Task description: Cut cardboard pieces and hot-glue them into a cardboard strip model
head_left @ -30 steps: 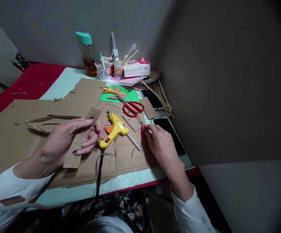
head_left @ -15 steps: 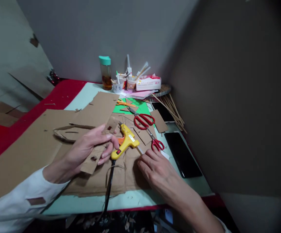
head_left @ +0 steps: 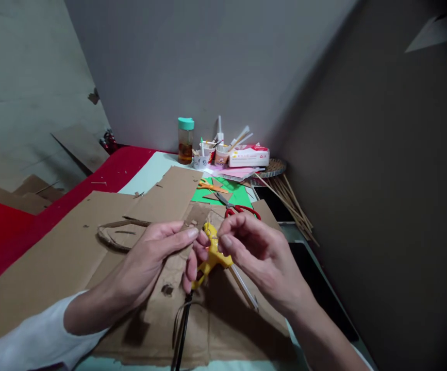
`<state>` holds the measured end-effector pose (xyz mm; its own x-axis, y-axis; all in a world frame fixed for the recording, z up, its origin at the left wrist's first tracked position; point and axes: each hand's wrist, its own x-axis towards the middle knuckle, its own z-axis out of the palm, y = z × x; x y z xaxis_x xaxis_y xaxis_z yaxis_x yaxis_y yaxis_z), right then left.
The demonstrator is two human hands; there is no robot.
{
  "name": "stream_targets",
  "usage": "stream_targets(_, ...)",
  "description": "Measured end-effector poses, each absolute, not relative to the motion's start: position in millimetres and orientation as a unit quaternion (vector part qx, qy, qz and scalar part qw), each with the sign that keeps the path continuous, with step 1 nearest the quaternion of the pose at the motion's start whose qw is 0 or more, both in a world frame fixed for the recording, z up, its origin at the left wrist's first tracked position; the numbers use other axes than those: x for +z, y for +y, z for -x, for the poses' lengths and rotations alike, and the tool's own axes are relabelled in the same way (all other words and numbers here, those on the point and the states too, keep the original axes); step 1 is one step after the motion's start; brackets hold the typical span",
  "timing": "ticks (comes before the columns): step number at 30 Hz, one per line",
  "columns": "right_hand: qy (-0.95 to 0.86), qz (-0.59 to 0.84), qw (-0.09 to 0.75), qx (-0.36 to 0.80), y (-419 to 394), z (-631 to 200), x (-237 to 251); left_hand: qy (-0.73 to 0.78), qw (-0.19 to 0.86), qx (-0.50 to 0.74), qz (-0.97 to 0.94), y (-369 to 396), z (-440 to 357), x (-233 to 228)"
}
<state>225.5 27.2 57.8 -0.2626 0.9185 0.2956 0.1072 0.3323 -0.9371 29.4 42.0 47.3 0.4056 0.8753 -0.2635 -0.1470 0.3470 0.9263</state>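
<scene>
A narrow cardboard strip with a ragged dark hole near its lower end is gripped between the thumb and fingers of my left hand. My right hand is raised just to the right of the strip, thumb and forefinger pinched together. Whatever sits at those fingertips is too small to make out. Behind and below both hands lies a yellow hot glue gun, partly covered by my fingers. A glue stick sticks out of its rear, and its black cord runs toward me.
Large cardboard sheets cover the table. Red-handled scissors, orange scissors and green paper lie beyond. A phone and wooden sticks are at right. A bottle, cups and a tissue pack stand at the back.
My right hand has come up from the table by the glue stick to beside the strip, fingertips pinched. My left hand still holds the strip. The whole view has shifted, so things sit lower and further right.
</scene>
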Motion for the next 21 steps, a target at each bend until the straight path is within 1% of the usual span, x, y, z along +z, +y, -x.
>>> stream_targets(2,-0.634,0.372,0.479,0.48,32.5,-220.4,54.4,0.424,0.699,0.349,-0.458,41.9,-31.5,40.7)
stream_targets(4,-0.615,0.381,0.481,0.496,33.2,-219.1,47.4,0.417,0.69,0.346,-0.48,41.3,-33.0,34.1)
stream_targets(7,-0.582,0.378,0.491,0.527,30.1,-219.7,37.6,0.414,0.675,0.38,-0.478,38.8,-36.4,26.9)
stream_targets(10,-0.555,0.357,0.494,0.566,27.5,-219.6,33.0,0.457,0.646,0.406,-0.457,35.8,-40.7,23.3)
stream_targets(12,-0.582,0.377,0.5,0.519,26.8,-219.6,31.9,0.471,0.627,0.404,-0.471,34.4,-42.3,22.1)
stream_targets(16,-0.665,0.399,0.523,0.354,25.5,-221.2,30.3,0.456,0.612,0.373,-0.528,31.9,-41.0,21.6)
stream_targets(21,-0.729,0.382,0.498,0.273,24.2,-223.5,28.5,0.472,0.599,0.337,-0.553,26.1,-38.6,27.9)
